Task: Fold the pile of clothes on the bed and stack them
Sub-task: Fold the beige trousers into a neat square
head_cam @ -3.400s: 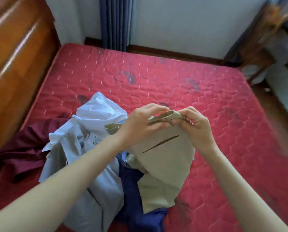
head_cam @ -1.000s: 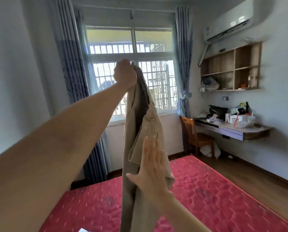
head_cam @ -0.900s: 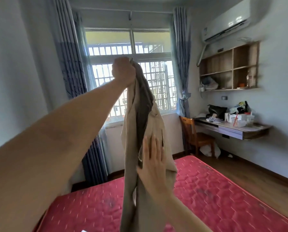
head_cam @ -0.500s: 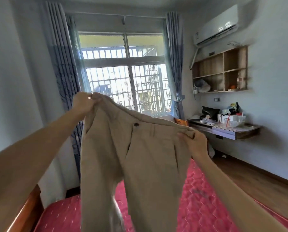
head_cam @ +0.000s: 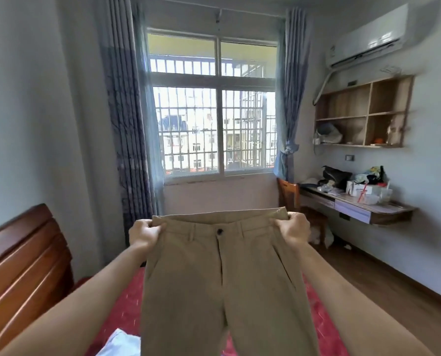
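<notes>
A white garment (head_cam: 119, 344) shows at the bottom edge on the red mattress (head_cam: 125, 301), just left of the hanging trouser legs. The khaki trousers (head_cam: 222, 283) now hang flat and face-on above the bed, waistband level and stretched taut, where half a second ago the band sloped down from a raised left hand to a lower right one. Both arms reach forward at about the same height. The left hand (head_cam: 143, 233) holds the left end of the waistband in a tight grip, fingers curled over the edge. The right hand (head_cam: 295, 229) grips the right end the same way. The dark waist button (head_cam: 219, 231) sits midway between the hands. To the left stands the wooden headboard (head_cam: 21, 265). Farther off are the counter (head_cam: 363, 208) with clutter, the barred window (head_cam: 211, 111) and the air conditioner (head_cam: 368, 34), whose label is too blurred to read.
</notes>
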`<state>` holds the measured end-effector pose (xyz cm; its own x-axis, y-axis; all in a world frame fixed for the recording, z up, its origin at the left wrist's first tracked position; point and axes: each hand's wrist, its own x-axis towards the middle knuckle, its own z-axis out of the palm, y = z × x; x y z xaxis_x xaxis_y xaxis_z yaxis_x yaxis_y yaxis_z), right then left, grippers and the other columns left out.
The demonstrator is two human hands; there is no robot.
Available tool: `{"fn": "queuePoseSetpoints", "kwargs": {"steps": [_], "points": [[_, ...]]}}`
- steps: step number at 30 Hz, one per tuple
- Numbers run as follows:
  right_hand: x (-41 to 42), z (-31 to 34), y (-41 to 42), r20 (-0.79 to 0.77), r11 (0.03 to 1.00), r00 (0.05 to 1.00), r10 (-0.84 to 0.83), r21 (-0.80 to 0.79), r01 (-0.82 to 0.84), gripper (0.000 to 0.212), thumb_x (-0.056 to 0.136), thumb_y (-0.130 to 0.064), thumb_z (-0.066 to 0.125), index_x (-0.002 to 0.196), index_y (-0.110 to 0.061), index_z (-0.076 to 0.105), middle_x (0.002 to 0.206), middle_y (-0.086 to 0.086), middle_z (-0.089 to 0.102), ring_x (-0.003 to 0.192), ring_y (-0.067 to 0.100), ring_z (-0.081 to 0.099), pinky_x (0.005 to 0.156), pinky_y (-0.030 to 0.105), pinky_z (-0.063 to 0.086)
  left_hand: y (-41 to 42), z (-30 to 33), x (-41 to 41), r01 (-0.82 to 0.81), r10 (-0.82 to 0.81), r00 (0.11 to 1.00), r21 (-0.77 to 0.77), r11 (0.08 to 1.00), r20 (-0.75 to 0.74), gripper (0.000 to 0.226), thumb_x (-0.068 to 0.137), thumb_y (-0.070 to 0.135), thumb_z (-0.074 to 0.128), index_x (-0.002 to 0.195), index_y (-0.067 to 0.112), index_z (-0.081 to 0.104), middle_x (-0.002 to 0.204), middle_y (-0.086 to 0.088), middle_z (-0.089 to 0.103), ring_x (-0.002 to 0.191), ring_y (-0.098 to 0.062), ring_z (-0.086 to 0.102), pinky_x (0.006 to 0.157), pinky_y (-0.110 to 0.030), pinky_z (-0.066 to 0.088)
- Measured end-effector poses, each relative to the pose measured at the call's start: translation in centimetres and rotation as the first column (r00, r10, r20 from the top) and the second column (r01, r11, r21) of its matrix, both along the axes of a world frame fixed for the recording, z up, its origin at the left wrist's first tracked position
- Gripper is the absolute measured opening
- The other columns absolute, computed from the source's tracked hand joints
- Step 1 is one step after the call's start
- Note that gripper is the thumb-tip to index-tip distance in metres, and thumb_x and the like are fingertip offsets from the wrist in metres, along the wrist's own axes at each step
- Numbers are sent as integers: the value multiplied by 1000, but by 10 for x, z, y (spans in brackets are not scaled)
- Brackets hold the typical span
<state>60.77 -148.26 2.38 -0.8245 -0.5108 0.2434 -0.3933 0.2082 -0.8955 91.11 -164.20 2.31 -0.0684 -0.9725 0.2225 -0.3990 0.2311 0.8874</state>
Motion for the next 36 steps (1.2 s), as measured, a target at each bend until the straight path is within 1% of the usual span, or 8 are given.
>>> {"fn": "queuePoseSetpoints", "kwargs": {"steps": [4,9,13,18,22,26,28,36], "points": [[55,0,-13,-21,995,1000,8,-98,-10,22,76,-30,81,81,-10,74,76,7,72,79,27,66,66,24,43,46,-2,-33,63,-67,991,-37,997,-117,15,86,20,71,77,8,75,75,-7,72,71,-16,61,74,-33,54],[138,15,-13,-189,934,959,212,-251,-256,21,83,-28,70,69,-12,68,62,-1,64,59,17,56,57,27,41,97,17,-67,147,-175,915,-103,984,-364,17,90,8,62,78,3,72,51,6,56,48,-6,46,43,-19,40],[164,15,-8,-348,924,900,264,-176,-339,22,95,-32,55,91,-16,69,78,2,70,72,19,62,63,27,39,114,24,-67,245,-243,804,-71,967,-543,28,98,17,54,93,-7,66,83,-25,65,75,-26,57,73,-43,53],[173,-8,-3,-434,770,701,566,-26,-638,43,89,-8,49,125,-24,63,111,-11,66,104,6,55,84,10,41,111,9,-46,249,-199,741,-14,969,-642,36,84,30,73,93,-5,69,86,-23,70,82,-33,69,80,-43,56],[145,-7,-3,-287,643,617,733,-8,-766,40,86,8,49,108,-14,74,118,-8,67,112,2,59,100,20,45,100,-14,-21,177,-164,839,-24,984,-519,15,91,2,57,90,7,70,91,-20,72,90,-33,68,85,-49,55],[112,11,5,-430,695,645,632,-54,-717,36,90,0,56,98,-31,73,99,-17,72,96,-1,67,84,12,49,113,-40,7,209,-238,968,-279,937,-74,37,89,-2,57,91,34,68,76,24,70,79,3,65,67,-8,48],[106,12,11,-454,669,593,665,11,-743,33,91,-1,58,98,-30,74,96,-16,73,94,1,67,83,18,52,125,-54,16,213,-200,977,-396,893,75,25,89,7,63,101,28,71,71,33,64,74,10,62,63,-6,44],[109,-92,78,-420,594,459,782,283,-753,19,87,3,64,99,-6,76,96,-2,74,87,6,70,80,17,53,183,-132,41,398,-325,916,-426,813,235,30,87,24,49,113,24,64,99,22,65,93,13,58,81,-2,38]]}}
